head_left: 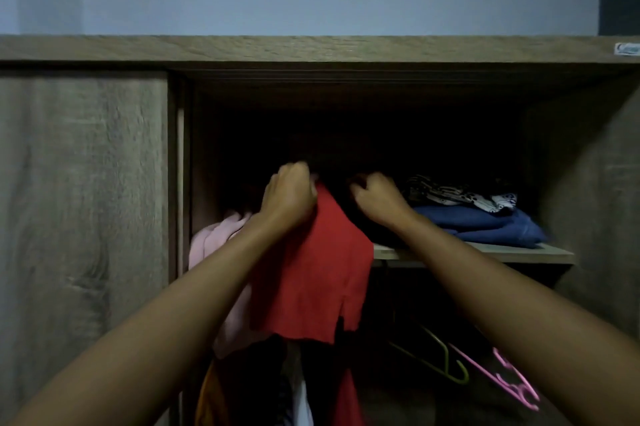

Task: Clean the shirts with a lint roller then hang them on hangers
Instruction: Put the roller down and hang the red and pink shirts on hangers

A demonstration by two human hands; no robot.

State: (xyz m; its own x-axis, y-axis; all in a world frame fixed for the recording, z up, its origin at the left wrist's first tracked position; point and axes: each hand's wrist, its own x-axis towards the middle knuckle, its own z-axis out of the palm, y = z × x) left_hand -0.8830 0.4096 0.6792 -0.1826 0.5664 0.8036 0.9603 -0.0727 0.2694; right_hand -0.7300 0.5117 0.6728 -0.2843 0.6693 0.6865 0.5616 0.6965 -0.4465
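Both arms reach up into an open wardrobe (86, 183), upper compartment, dim light. Left hand (289, 195) at 11 o'clock of frame centre, fingers curled shut on the top edge of a red shirt (318, 269); the shirt drapes down over the front edge of the shelf (485, 252) and hangs toward 6 o'clock. Right hand (377, 200) just to the right of it, at 1 o'clock, fingers curled down into a dark pile on the shelf; too dark to tell if it is gripping anything. Hands are near each other, not touching. At 9 o'clock of the left hand: a pale pink garment (214, 235), spilling over the shelf edge beside the red shirt. At 3 o'clock of the right hand: a folded blue garment (485, 223) on the shelf, with a black-and-white patterned cloth (460, 195) stacked on top of it. Below the shelf, at 5 o'clock: a green hanger (445, 361) and a pink hanger (509, 380), empty, close together. At 6 o'clock, hanging clothes, dark and orange, details unclear. Sliding door on the left is closed over that half.
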